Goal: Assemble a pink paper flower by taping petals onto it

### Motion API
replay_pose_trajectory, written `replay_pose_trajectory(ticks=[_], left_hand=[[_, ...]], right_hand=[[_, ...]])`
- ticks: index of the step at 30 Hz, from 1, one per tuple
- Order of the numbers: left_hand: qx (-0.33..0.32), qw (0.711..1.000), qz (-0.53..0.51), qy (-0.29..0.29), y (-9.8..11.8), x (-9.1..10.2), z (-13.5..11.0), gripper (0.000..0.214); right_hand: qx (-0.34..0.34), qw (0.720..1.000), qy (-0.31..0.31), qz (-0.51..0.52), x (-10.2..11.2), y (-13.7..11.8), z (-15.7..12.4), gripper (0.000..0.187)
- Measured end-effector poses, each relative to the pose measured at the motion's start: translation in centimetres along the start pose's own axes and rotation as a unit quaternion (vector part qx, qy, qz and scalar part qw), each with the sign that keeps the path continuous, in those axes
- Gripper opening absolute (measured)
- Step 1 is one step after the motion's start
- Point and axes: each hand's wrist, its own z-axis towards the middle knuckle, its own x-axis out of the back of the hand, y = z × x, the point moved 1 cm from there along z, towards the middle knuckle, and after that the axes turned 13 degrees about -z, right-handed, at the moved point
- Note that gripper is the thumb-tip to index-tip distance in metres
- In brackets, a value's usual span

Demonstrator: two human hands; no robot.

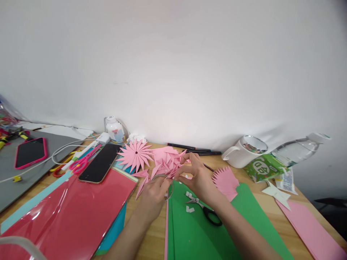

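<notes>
Left hand: fingers curled over a clear ring, which looks like a tape roll; ring held, its rim showing beyond the knuckles. Right hand: thumb and forefinger brought close together at the near edge of a heap of pink folded pieces, other fingers arched above. Cannot tell whether a piece is pinched between them; tips partly lost among the points.

Below the right hand: green sheets, with black-handled scissors lying on them, blades parted and aimed toward the grip. White scraps beside the blades. Bare wood of the table between the left forearm and the green. Left of the left hand: red sheets under glossy clear film.

Just beyond the fingers: the pink heap, pieces overlapping at many angles. Touching or nearly so on its left, a round pink pinwheel, points all round a small centre hole. Right of the right wrist, a pink fan-shaped piece, toothed along its upper edge.

Farther left: black phone, then pink-handled scissors. Farther right: white star shape, its tip near pink sheets.

Beyond the heap: dark pens. Far right of the grip: white mug, green packet, clear bottle tilted. Far left: white pill-type bottle, upright near the wall.
</notes>
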Motion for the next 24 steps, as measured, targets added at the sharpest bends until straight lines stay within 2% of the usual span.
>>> replay_pose_trajectory(ticks=[9,16,24], left_hand=[[-0.037,0.998,0.046,-0.012,0.74,0.57,0.63,0.021],[-0.038,0.999,0.009,0.008,0.46,0.22,0.42,0.026],[-0.037,0.999,-0.013,0.009,0.32,0.02,0.25,0.029]], right_hand=[[-0.031,0.999,-0.03,0.006,-0.09,0.03,-0.03,0.023],[-0.059,0.998,-0.032,0.018,-0.36,0.15,-0.24,0.011],[-0.056,0.998,-0.037,0.001,-0.24,0.0,-0.27,0.012]])
